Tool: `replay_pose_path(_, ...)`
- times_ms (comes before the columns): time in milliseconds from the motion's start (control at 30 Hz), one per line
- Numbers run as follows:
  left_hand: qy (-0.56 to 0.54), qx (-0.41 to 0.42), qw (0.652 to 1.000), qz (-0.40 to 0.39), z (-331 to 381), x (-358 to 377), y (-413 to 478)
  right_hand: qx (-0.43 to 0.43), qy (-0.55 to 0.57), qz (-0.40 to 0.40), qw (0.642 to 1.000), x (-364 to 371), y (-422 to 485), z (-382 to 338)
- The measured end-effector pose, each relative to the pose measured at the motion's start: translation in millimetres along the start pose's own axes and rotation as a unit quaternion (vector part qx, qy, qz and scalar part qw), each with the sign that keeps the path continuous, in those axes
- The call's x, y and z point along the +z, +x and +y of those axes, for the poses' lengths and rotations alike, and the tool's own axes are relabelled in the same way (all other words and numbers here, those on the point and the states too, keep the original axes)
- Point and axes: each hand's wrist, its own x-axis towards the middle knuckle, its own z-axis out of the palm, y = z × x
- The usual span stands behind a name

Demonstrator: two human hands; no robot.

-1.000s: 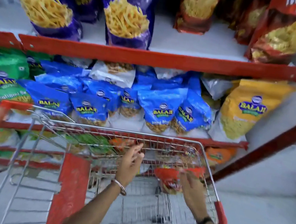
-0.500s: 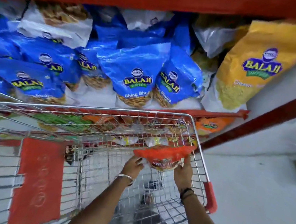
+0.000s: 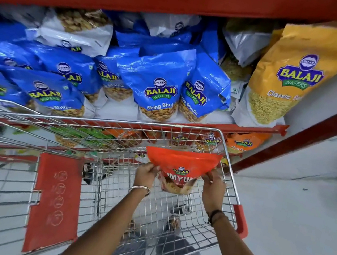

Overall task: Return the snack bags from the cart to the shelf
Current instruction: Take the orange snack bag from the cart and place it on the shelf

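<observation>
A red snack bag [image 3: 181, 167] hangs upright inside the wire cart [image 3: 119, 128], near its far right corner. My left hand [image 3: 146, 173] grips the bag's left edge and my right hand [image 3: 212, 186] grips its right edge. The bag's top flares wide between my hands. Beyond the cart stands the red shelf [image 3: 251, 129], whose middle level is packed with blue snack bags [image 3: 158, 86] and a large yellow bag [image 3: 287, 80] at the right end. Orange bags [image 3: 242, 143] sit on the lower level behind the cart's front wall.
A red plastic flap [image 3: 54, 204] forms the cart's child seat at the left. The cart's red corner guard [image 3: 240, 222] is beside my right wrist. Pale tiled floor [image 3: 291, 224] lies to the right. A slanted red shelf brace [image 3: 316, 133] runs along the white wall.
My hands have closed on the red bag from both sides and raised it within the cart. The view has dropped and moved closer to the middle shelf level.
</observation>
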Motion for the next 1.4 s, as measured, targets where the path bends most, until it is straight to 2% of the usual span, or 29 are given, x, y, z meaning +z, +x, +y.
replay_pose_path(133, -0.047, 0.028, 0.998, 0.040, 42, -29, -19, -0.081, 0.064, -0.006, 0.995, -29, -15, -40)
replay_pose_path(333, -0.080, 0.180, 0.973, 0.118, 143, -74, -55, -0.223, 0.142, 0.057, 0.963, -86, -31, -130)
replay_pose_path(433, -0.144, 0.208, 0.962, 0.105, 215, -94, -82, -0.273, 0.217, 0.082, 0.934, -117, -31, -183)
replay_pose_path(533, -0.238, 0.247, 0.938, 0.044, 287, -112, -106, -0.333, 0.256, 0.114, 0.900, -154, -24, -241)
replay_pose_path(600, -0.250, 0.286, 0.925, 0.015, 330, -122, -119, -0.370, 0.274, 0.131, 0.878, -179, -16, -278)
replay_pose_path(700, -0.264, 0.321, 0.909, 0.030, 382, -134, -120, -0.405, 0.289, 0.138, 0.857, -210, -1, -330)
replay_pose_path(967, -0.323, 0.367, 0.871, 0.037, 481, -138, -79, -0.446, 0.318, 0.149, 0.823, -237, 54, -422)
replay_pose_path(1067, -0.323, 0.369, 0.869, 0.069, 492, -129, -43, -0.410, 0.359, 0.134, 0.828, -224, 90, -432)
replay_pose_path(1267, -0.367, 0.329, 0.863, 0.110, 498, -109, 18, -0.364, 0.359, 0.117, 0.851, -194, 156, -450)
replay_pose_path(1400, -0.361, 0.316, 0.870, 0.116, 516, -106, 39, -0.346, 0.394, 0.097, 0.846, -174, 221, -458)
